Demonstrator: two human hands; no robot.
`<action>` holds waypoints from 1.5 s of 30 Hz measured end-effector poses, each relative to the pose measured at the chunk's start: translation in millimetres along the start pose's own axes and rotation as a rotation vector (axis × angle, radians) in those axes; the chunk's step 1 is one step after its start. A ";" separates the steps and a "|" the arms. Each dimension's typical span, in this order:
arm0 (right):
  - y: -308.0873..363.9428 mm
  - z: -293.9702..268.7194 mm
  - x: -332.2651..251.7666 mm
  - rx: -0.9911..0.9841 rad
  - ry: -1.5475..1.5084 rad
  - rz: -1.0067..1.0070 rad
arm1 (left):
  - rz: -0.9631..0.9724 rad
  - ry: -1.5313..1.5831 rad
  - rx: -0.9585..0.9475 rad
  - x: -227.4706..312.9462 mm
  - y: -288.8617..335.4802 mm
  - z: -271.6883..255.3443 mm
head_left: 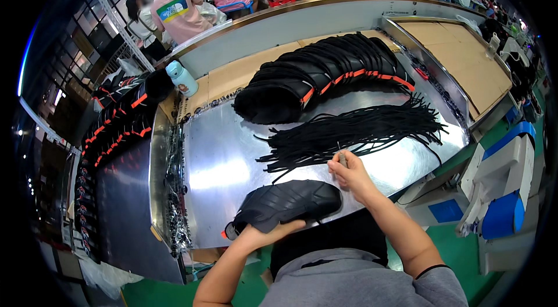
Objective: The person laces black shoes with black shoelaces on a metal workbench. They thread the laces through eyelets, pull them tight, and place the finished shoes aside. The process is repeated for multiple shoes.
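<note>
A black shoe upper (293, 197) lies along the near edge of the metal tabletop, with orange at its left end. My left hand (273, 234) grips it from the near side, thumb along its lower edge; the other fingers are hidden by the upper. Just beyond its right end, my right hand (350, 174) is closed around a small hand tool (342, 159) with a thin metal point facing away from me. Past that point spreads a loose bundle of black laces (354, 135). Behind the laces, a curved row of nested black shoe uppers (331, 71) shows orange and white trim.
A light-blue bottle (182, 79) stands at the far left corner. More uppers with orange trim (116, 127) line the lower surface on the left. A cardboard-lined tray (459, 57) and a white-and-blue machine (500, 185) are on the right. Several people sit beyond the barrier.
</note>
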State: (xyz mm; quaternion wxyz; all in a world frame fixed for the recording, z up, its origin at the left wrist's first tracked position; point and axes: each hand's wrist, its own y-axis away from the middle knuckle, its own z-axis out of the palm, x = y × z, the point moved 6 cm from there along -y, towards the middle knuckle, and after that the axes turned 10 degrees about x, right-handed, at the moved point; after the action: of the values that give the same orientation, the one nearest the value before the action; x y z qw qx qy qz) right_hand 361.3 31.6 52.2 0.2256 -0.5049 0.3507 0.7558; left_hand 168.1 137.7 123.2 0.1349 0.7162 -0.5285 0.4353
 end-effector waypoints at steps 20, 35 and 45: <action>11.2 -3.2 -19.8 0.191 0.369 -0.737 | 0.105 -0.605 0.061 4.8 -8.4 -21.3; 131.9 -103.4 52.8 -0.447 1.167 -0.428 | 0.111 -0.552 0.360 57.4 -44.9 -112.8; 109.5 -15.8 -16.0 -0.221 0.232 -0.341 | 0.026 -0.589 -0.290 -1.8 -13.3 29.8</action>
State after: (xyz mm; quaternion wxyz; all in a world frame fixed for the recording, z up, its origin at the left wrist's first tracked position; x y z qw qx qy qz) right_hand 300.9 -51.7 96.2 0.2517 -0.6619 0.1990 0.6775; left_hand 193.9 124.7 107.9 0.0713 0.7777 -0.6106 0.1314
